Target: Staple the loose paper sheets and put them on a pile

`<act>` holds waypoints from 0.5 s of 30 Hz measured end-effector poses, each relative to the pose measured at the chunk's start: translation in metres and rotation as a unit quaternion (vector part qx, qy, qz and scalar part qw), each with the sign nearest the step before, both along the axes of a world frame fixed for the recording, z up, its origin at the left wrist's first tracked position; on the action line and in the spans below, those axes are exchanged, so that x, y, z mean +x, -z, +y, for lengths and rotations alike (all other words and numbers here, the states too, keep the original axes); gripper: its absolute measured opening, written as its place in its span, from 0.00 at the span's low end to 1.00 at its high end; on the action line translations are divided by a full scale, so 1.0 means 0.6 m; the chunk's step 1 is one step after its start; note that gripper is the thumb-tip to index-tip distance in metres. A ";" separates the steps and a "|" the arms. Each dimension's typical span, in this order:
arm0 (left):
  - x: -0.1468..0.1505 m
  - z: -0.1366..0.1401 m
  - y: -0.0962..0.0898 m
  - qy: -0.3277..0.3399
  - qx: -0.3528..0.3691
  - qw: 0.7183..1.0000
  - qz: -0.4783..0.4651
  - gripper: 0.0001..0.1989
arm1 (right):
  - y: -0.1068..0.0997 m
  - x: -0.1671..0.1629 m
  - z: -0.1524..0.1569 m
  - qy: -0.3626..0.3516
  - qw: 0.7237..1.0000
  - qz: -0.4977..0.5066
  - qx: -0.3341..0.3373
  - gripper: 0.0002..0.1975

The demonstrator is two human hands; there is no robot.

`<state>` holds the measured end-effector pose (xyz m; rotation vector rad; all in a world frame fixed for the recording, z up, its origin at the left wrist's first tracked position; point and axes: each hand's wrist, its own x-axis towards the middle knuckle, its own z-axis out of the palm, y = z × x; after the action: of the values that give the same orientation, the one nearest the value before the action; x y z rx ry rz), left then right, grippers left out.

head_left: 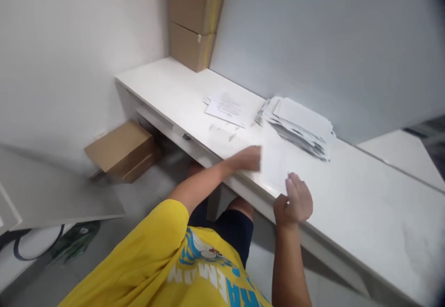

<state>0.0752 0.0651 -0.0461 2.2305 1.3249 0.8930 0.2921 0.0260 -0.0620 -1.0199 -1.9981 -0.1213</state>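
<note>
A white sheet of paper (274,161), blurred and possibly several sheets thick, is between my hands at the table's front edge. My left hand (247,158) grips its left side, with the fingertips hidden by the paper. On the other side, my right hand (295,200) has its fingers stretched out and its thumb apart, close to the paper's lower right edge. Just beyond lies an uneven stack of papers (302,124). Farther left, a few printed sheets (227,107) rest flat on the white table (160,84).
Two cardboard boxes (189,19) are stacked at the table's far left end, against the wall. More flat cardboard boxes (121,151) lie on the floor at the left. A grey panel (59,191) stands nearby, with a dark green item (74,242) below it.
</note>
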 end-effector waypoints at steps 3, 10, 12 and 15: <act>-0.013 0.014 0.002 0.035 -0.013 0.998 -0.048 0.26 | 0.051 0.050 -0.073 -0.024 0.997 -0.066 -0.040 0.21; -0.036 0.079 0.007 -0.051 -0.110 0.972 -0.203 0.24 | 0.102 0.055 -0.108 -0.008 0.994 -0.081 -0.069 0.21; -0.044 0.079 0.003 -0.068 -0.126 0.957 -0.254 0.24 | 0.104 0.053 -0.103 0.017 0.995 -0.080 -0.061 0.22; -0.049 0.072 -0.003 -0.094 -0.127 0.943 -0.292 0.24 | 0.104 0.055 -0.094 0.053 0.993 -0.088 -0.057 0.24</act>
<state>0.0456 0.1083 -0.0444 1.4924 1.2783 1.2483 0.3248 -0.0305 -0.1241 -1.2255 -2.1299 -0.1603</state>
